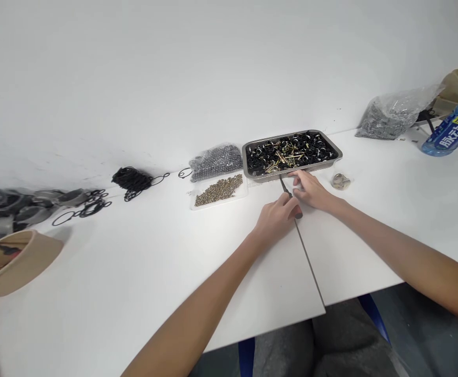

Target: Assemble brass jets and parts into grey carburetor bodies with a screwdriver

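My left hand (276,217) is closed around a slim black piece with a red part near its lower end (298,213). Its thin black tip (283,183) points toward the metal tray (252,177); its exact kind is unclear. My right hand (309,188) is just to the right, its index finger stretched to the tray's front rim and its thumb apart. I see nothing between those fingers. Black ring-shaped parts (309,148) and brass-coloured screws or pins (284,157) fill the tray.
Left of the tray are a shallow plastic dish (199,206) of small brass pieces and a bag of dark beads (217,161). Black cords (132,180) and a beige bin (36,262) lie farther left. A tape roll (340,181), grey bag (386,118) and blue bottle (449,133) stand right.
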A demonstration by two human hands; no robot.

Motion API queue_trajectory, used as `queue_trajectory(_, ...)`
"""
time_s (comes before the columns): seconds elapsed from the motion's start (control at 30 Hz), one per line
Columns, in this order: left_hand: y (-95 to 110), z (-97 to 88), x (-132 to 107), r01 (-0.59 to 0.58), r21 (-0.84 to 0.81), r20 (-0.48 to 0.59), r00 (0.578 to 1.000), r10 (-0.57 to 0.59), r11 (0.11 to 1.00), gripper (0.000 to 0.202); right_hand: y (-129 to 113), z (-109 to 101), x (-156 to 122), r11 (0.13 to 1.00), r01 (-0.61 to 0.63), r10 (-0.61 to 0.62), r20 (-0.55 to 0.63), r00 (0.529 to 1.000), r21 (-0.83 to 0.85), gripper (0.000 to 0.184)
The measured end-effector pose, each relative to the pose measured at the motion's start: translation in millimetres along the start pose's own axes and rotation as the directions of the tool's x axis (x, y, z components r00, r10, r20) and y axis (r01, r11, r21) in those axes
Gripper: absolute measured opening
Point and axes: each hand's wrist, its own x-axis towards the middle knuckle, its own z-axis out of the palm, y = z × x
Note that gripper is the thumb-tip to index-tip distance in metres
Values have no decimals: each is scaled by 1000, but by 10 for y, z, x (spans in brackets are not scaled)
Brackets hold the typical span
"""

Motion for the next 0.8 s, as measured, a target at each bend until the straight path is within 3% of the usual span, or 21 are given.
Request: queue_trajectory(0.8, -7, 20, 14, 47, -33, 20, 999, -46, 998, 24, -23, -14, -2, 1000, -10, 10, 42, 999, 2, 44)
